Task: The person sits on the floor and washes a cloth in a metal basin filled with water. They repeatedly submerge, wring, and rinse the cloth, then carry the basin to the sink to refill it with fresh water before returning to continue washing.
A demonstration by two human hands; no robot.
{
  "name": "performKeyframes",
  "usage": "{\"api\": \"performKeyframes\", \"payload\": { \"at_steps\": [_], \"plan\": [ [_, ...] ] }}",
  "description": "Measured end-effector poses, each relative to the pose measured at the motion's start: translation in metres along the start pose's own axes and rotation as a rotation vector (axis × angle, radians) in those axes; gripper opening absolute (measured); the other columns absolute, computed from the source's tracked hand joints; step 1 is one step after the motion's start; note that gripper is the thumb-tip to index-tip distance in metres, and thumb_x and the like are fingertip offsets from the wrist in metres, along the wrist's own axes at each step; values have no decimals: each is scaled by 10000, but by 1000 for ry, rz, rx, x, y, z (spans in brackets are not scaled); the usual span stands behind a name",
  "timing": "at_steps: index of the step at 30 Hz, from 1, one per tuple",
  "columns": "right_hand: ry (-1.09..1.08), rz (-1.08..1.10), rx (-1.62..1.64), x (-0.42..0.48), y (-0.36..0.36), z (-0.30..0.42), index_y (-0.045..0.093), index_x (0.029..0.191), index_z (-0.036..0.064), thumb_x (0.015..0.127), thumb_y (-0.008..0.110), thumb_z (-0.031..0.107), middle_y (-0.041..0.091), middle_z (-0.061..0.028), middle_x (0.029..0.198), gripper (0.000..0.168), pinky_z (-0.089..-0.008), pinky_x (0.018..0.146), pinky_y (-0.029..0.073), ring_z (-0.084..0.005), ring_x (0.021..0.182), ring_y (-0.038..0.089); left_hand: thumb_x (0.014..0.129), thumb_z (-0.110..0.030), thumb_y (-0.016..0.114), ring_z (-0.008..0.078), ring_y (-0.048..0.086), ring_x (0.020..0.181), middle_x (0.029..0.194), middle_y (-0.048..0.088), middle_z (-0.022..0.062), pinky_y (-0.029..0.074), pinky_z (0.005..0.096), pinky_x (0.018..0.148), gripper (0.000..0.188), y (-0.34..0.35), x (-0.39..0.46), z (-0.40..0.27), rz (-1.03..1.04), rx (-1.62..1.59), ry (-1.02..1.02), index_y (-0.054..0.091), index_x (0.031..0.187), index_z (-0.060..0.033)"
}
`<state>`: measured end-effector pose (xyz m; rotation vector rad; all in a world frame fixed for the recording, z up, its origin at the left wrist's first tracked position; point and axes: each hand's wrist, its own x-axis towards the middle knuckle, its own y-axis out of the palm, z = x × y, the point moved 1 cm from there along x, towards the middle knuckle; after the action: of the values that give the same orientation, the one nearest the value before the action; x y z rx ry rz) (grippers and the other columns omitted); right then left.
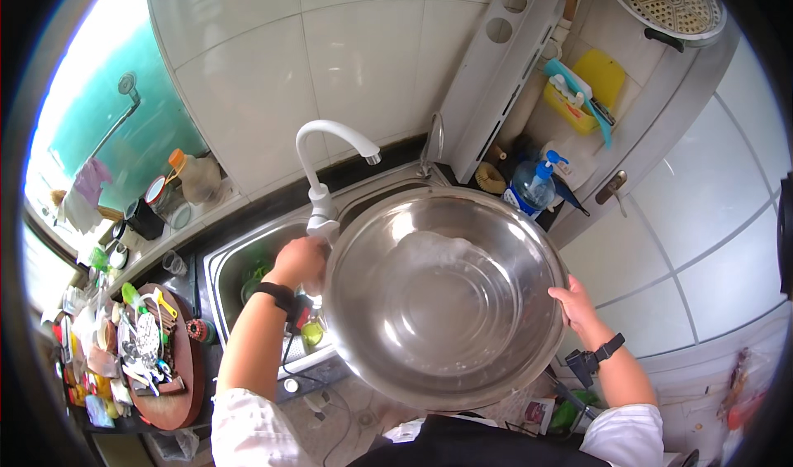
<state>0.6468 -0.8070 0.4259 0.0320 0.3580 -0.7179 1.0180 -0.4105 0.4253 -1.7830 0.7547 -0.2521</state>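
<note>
A large, shallow stainless steel basin [433, 368] is in front of me, above the sink's front edge. Foamy liquid seems to lie inside it. On its right rim, the thumb of my right hand [579, 306] presses over the edge and the fingers are underneath. Just below the base of the white faucet [321, 203] is my left hand [302, 261], blurred and next to the basin's left rim. Its fingers are partly hidden, so whether it grips anything is unclear. The basin covers much of the double-bowl sink [214, 268].
A round wooden board [186, 399] with utensils stands at left. Jars [167, 203] line the window ledge. Behind the basin to the right are a blue pump bottle [533, 185] and a yellow caddy [570, 110]. A door handle [612, 188] is at right.
</note>
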Motion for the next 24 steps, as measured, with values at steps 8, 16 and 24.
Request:
{"api": "performKeyframes", "payload": {
  "at_steps": [8,16,24],
  "plan": [
    [-2,42,6,-7,6,13,431,1253,-58,833,573,12,590,-156,1123,449,-327,807,501,-208,940,611,797,-221,627,166,604,811,904,649,64,487,291,710,275,-15,-58,15,474,-674,-118,660,989,-27],
    [-22,83,93,-23,-13,19,522,1164,-19,852,566,36,648,-107,985,320,-291,701,521,-164,805,641,726,-189,633,138,572,678,763,613,39,461,265,635,218,-18,-84,-2,331,-857,-180,652,852,-12],
    [-25,29,169,-79,-43,-15,551,1112,-18,884,567,72,643,-84,975,246,-280,735,507,-158,823,628,796,-88,599,101,574,657,765,596,31,469,230,587,179,-69,-149,-65,275,-987,-128,609,935,25]
  ]
}}
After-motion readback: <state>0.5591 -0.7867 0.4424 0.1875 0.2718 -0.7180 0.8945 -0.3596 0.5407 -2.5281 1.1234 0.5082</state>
